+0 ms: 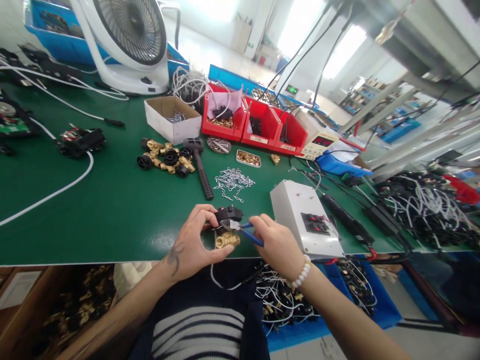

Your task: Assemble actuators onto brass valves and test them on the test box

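Observation:
My left hand is closed around a black valve actuator with a brass valve body on its lower side, near the table's front edge. A white cable hangs from it over the edge. In my right hand are blue-handled pliers, the two handles spread somewhat apart. Their jaws reach the side of the actuator, between the black housing and the brass. What the jaw tips touch is too small to make out. Just beyond my hands lies a pile of silver spring clips.
A hammer lies beside brass fittings. Behind are a white box, red bins and a fan. A grey switch box stands close to my right hand. Blue crates with cabled parts sit below the table edge.

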{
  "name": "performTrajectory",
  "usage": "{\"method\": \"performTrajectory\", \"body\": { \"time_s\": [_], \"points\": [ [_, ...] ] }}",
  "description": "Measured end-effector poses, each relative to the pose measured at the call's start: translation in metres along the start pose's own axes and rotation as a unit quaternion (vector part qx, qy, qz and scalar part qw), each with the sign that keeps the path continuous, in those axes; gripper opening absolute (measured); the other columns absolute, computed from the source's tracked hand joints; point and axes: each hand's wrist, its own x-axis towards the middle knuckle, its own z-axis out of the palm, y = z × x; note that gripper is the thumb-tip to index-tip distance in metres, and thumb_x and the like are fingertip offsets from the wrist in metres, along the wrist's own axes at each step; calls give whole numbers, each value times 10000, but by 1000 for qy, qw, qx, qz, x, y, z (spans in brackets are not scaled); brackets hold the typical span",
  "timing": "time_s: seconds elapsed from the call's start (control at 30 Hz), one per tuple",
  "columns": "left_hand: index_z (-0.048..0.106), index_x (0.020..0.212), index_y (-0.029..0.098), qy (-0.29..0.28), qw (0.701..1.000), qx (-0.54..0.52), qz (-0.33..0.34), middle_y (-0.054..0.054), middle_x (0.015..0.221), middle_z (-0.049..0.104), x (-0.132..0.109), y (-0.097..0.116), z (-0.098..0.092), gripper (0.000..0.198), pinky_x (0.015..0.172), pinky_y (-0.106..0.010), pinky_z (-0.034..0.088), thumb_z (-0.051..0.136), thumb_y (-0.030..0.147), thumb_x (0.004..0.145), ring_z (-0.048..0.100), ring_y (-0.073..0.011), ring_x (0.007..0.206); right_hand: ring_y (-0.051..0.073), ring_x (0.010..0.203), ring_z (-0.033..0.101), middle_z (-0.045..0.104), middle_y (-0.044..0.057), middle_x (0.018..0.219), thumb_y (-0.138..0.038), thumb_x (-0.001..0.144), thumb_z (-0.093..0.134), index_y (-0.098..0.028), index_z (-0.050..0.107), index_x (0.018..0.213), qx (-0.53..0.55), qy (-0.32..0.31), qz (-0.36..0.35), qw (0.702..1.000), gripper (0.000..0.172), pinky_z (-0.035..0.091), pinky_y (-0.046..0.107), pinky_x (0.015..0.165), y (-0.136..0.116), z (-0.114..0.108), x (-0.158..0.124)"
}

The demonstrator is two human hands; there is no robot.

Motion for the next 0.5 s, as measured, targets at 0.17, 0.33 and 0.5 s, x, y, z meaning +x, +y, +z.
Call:
{"method": "performTrajectory", "body": {
  "time_s": [0.17,0.33,0.5],
  "points": [
    [492,928,219,0,1000,2,8,-67,1151,515,0,1,-1,355,905,-410,534,776,275,723,570,-228,1091,165,705,576,606,27,837,-66,866,503,-227,544,1032,55,181,45,981,234,446,289,611,3,-8,1],
    [493,933,216,-1,1000,8,12,-67,1151,513,0,0,0,366,924,-430,527,782,269,716,569,-232,1092,160,579,504,571,20,725,-17,796,457,-210,568,919,-7,17,-11,1000,254,355,285,511,0,-1,-1],
    [500,923,220,4,1000,-10,2,-63,1153,517,0,1,1,344,891,-378,550,774,273,722,577,-216,1092,160,687,562,585,21,817,-53,871,493,-220,540,1024,51,144,34,988,231,445,282,614,4,-6,2]
  ]
}}
